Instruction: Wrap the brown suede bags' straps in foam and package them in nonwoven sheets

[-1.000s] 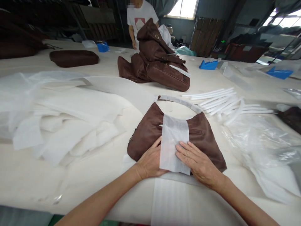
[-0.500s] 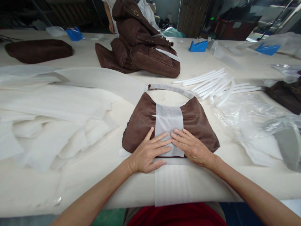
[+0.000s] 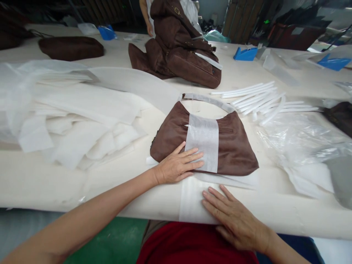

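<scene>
A brown handbag lies on the table with its wrapped strap pointing away from me. A white sheet strip crosses the bag's middle, and a further length of sheet hangs toward the table's front edge. My left hand rests flat with fingers spread on the strip and the bag's lower left part. Over the sheet at the front edge is my right hand, its fingers stretched out and off the bag, holding nothing.
White sheets are piled at the left. Behind the bag are a heap of brown bags and white tubes. Clear plastic bags lie at the right. Blue tape dispensers stand farther back. A person's arm shows behind.
My right hand has left the bag and moved toward me, to the table's front edge. My left hand stays on the strip. The view has shifted.
</scene>
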`<act>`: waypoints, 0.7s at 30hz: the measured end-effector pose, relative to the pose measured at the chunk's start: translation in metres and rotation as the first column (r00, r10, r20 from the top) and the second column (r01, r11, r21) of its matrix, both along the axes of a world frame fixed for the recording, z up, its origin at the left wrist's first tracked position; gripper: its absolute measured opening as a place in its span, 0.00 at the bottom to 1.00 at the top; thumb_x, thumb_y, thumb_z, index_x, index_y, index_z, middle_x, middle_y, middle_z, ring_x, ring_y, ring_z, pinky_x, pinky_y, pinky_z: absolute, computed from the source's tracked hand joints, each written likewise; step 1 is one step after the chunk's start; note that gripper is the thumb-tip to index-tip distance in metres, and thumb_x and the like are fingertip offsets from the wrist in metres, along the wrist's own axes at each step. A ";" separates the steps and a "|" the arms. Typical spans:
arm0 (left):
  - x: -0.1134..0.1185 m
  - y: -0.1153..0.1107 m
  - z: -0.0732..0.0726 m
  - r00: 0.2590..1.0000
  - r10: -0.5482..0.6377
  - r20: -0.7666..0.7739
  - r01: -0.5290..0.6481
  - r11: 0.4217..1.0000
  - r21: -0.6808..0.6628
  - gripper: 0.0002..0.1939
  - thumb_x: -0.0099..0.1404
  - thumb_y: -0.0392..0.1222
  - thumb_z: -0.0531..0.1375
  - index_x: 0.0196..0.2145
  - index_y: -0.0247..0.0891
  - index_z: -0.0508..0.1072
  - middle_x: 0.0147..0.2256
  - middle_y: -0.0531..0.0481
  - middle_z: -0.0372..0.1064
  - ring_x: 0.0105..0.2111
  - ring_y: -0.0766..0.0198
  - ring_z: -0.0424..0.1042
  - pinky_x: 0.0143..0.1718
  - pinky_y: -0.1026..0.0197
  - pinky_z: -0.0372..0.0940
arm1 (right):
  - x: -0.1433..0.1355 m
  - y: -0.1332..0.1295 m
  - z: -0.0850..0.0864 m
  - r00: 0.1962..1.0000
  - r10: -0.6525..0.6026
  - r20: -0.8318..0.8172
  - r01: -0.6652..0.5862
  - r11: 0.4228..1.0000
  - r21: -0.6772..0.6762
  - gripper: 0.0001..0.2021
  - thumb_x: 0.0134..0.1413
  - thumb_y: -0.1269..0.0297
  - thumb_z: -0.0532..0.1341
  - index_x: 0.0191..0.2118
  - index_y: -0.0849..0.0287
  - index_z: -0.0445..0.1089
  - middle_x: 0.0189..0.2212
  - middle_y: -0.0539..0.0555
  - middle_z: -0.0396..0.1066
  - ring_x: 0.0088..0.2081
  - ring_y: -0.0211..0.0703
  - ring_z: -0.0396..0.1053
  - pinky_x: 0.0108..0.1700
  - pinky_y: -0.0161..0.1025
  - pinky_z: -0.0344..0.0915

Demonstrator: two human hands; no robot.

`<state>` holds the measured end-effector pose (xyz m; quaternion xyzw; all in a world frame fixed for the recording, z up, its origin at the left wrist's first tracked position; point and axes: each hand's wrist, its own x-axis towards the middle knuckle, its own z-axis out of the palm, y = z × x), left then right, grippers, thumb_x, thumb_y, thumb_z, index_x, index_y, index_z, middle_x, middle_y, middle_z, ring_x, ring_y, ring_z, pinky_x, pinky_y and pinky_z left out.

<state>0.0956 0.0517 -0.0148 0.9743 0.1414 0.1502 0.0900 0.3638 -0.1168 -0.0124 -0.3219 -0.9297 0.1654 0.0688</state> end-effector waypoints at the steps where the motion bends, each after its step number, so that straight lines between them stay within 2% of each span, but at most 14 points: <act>1: 0.000 0.000 0.000 1.000 -0.002 0.001 0.002 1.000 -0.005 0.22 0.72 0.40 0.55 0.62 0.40 0.62 0.64 0.43 0.58 0.67 0.52 0.51 0.68 0.36 0.30 | -0.002 -0.002 -0.003 1.000 -0.012 0.010 0.012 1.000 -0.004 0.36 0.58 0.69 0.57 0.71 0.63 0.45 0.70 0.61 0.44 0.71 0.54 0.37 0.70 0.62 0.35; 3: 0.000 0.000 -0.001 1.000 -0.003 0.000 0.003 1.000 -0.014 0.22 0.72 0.41 0.55 0.62 0.40 0.62 0.64 0.42 0.58 0.67 0.52 0.51 0.68 0.36 0.29 | -0.008 0.000 -0.008 1.000 -0.021 -0.003 0.021 1.000 0.021 0.32 0.62 0.68 0.57 0.70 0.60 0.49 0.70 0.60 0.47 0.71 0.53 0.39 0.70 0.61 0.38; 6: 0.000 -0.001 -0.001 1.000 0.002 0.003 -0.002 1.000 -0.025 0.22 0.72 0.41 0.54 0.62 0.41 0.62 0.64 0.42 0.58 0.67 0.52 0.51 0.67 0.34 0.29 | -0.021 0.007 -0.007 0.995 0.015 -0.095 -0.007 0.996 0.089 0.20 0.67 0.68 0.54 0.62 0.58 0.62 0.63 0.58 0.63 0.68 0.49 0.51 0.69 0.58 0.45; 8: 0.000 -0.002 0.000 1.000 0.007 0.001 -0.007 0.999 -0.035 0.22 0.72 0.41 0.54 0.63 0.42 0.61 0.64 0.42 0.59 0.67 0.52 0.51 0.67 0.34 0.30 | -0.029 0.014 0.002 0.978 0.045 -0.206 -0.014 0.989 0.150 0.15 0.67 0.71 0.53 0.55 0.61 0.68 0.55 0.58 0.73 0.62 0.45 0.63 0.68 0.54 0.51; 11: -0.001 -0.001 0.004 1.000 -0.004 -0.011 0.003 0.997 -0.078 0.23 0.72 0.41 0.52 0.64 0.42 0.60 0.65 0.42 0.57 0.68 0.52 0.49 0.67 0.33 0.32 | -0.036 0.036 0.025 0.929 0.048 -0.366 0.042 0.971 0.234 0.12 0.67 0.73 0.52 0.49 0.63 0.70 0.46 0.58 0.77 0.52 0.43 0.72 0.64 0.47 0.61; 13: -0.002 0.000 0.010 1.000 -0.018 -0.009 0.016 0.989 -0.148 0.23 0.73 0.42 0.49 0.65 0.44 0.59 0.65 0.43 0.55 0.68 0.52 0.48 0.67 0.33 0.33 | -0.036 0.058 0.038 0.893 -0.030 -0.449 0.152 0.959 0.239 0.11 0.67 0.72 0.52 0.46 0.61 0.72 0.42 0.57 0.78 0.45 0.43 0.74 0.55 0.42 0.68; 15: -0.005 0.003 0.018 1.000 -0.029 0.005 0.029 0.968 -0.248 0.24 0.75 0.44 0.44 0.65 0.45 0.58 0.66 0.44 0.54 0.68 0.52 0.47 0.67 0.34 0.34 | -0.036 0.084 0.042 0.841 -0.175 -0.513 0.311 0.931 0.192 0.12 0.68 0.68 0.52 0.42 0.59 0.73 0.34 0.55 0.77 0.37 0.42 0.74 0.44 0.38 0.71; 18: -0.007 0.007 0.030 1.000 -0.019 0.011 0.022 0.909 -0.416 0.27 0.76 0.51 0.37 0.65 0.45 0.60 0.64 0.45 0.58 0.68 0.51 0.48 0.67 0.35 0.34 | -0.037 0.115 0.033 0.728 -0.412 -0.548 0.529 0.846 0.068 0.16 0.70 0.62 0.51 0.34 0.58 0.72 0.26 0.53 0.72 0.29 0.40 0.69 0.34 0.36 0.67; 20: -0.006 0.007 0.034 0.999 0.002 0.036 0.016 0.869 -0.495 0.33 0.74 0.59 0.34 0.60 0.44 0.67 0.61 0.44 0.64 0.65 0.50 0.56 0.68 0.35 0.34 | -0.041 0.126 0.021 0.665 -0.514 -0.542 0.613 0.790 0.003 0.18 0.70 0.59 0.51 0.30 0.57 0.70 0.25 0.52 0.70 0.28 0.40 0.68 0.33 0.36 0.65; 21: -0.005 0.007 0.034 0.998 0.034 0.059 0.002 0.854 -0.521 0.35 0.73 0.63 0.36 0.56 0.44 0.71 0.58 0.43 0.68 0.62 0.49 0.62 0.68 0.36 0.35 | -0.043 0.128 0.015 0.642 -0.550 -0.534 0.642 0.766 -0.018 0.18 0.69 0.57 0.52 0.29 0.57 0.69 0.25 0.51 0.69 0.28 0.40 0.68 0.33 0.36 0.64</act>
